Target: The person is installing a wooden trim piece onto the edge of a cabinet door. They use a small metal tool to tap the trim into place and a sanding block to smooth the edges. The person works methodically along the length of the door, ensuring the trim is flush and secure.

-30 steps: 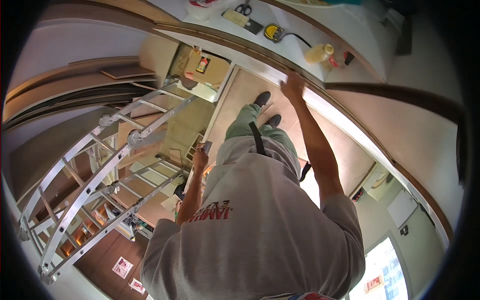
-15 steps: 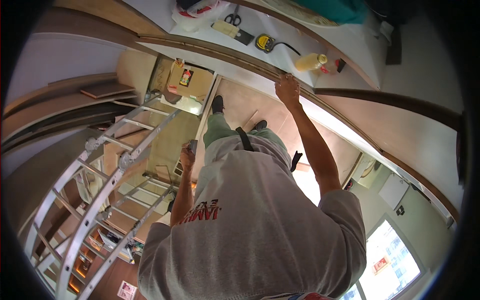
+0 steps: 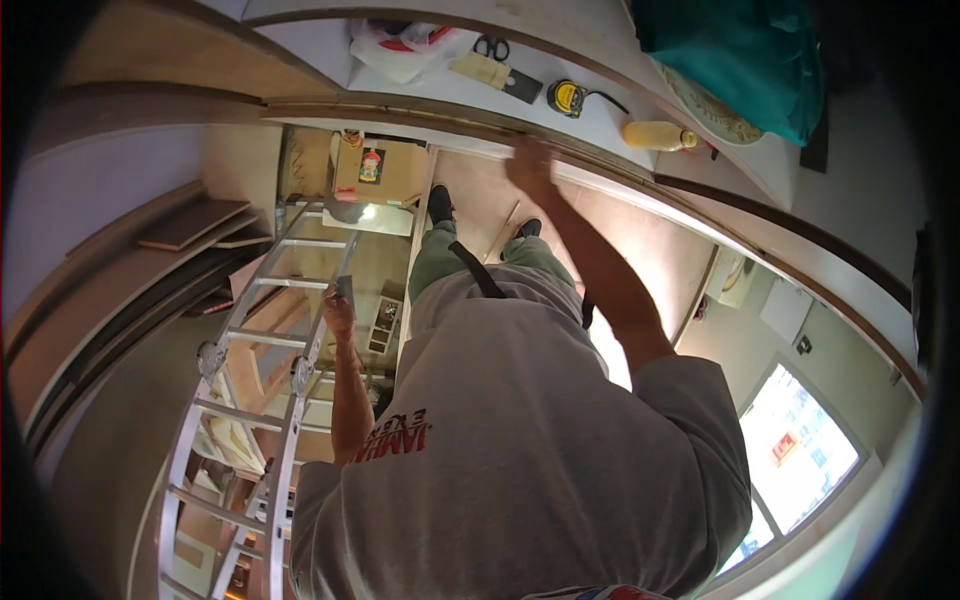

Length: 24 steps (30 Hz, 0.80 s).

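I look down my own grey shirt, green trousers and black shoes (image 3: pixel 440 203). My right hand (image 3: pixel 530 165) reaches forward and lies on the wooden edge strip (image 3: pixel 420 108) of a white worktop (image 3: pixel 560 75). It is blurred, so I cannot tell whether it grips the strip. My left hand (image 3: pixel 340 308) is raised beside an aluminium ladder (image 3: pixel 285 335) and holds a small flat grey object (image 3: pixel 345 288) between its fingers.
On the worktop lie scissors (image 3: pixel 490 45), a yellow tape measure (image 3: pixel 567 97), a yellow bottle (image 3: pixel 655 135), a plastic bag (image 3: pixel 400 50) and a teal cloth (image 3: pixel 740 60). A cardboard box (image 3: pixel 375 170) stands on the floor ahead. Wooden boards (image 3: pixel 190 225) are stacked at the left.
My right hand has slid along the worktop's edge strip and now looks blurred. The view has swung, bringing the worktop items lower. My left hand stays by the ladder.
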{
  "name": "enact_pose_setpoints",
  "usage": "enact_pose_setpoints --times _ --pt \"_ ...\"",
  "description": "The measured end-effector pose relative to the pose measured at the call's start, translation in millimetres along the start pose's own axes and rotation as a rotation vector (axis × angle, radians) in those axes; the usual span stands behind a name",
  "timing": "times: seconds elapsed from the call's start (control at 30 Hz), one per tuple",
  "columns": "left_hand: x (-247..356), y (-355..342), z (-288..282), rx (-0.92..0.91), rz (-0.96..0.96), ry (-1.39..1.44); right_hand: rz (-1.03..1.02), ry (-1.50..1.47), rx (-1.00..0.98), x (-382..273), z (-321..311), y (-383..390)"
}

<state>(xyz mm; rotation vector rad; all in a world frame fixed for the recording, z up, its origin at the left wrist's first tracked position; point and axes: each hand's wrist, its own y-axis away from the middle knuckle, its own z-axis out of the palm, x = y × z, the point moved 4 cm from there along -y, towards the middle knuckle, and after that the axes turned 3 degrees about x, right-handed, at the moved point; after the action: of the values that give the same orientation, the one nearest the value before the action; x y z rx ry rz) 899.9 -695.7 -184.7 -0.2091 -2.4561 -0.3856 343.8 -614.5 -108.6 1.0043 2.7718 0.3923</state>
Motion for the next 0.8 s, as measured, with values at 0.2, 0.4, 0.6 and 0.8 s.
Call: enact_pose_setpoints --times 0.2,0.4,0.6,0.8 --pt "4.0 -37.4 1.1 -0.034 -0.055 0.045 -0.341 -0.836 0.116 -146.6 -65.0 -9.3" --pt "-0.2 -34.5 8.9 -0.094 -0.054 0.044 0.062 -0.097 0.078 -12.1 -10.0 5.3" --pt "12.9 -21.6 16.8 -0.124 -0.184 0.057 0.086 0.028 -0.027 -30.3 -17.0 -10.3" --pt "10.6 -38.7 6.5 -0.088 -0.121 0.176 -0.228 -0.469 0.07 -179.2 -22.6 -51.4"
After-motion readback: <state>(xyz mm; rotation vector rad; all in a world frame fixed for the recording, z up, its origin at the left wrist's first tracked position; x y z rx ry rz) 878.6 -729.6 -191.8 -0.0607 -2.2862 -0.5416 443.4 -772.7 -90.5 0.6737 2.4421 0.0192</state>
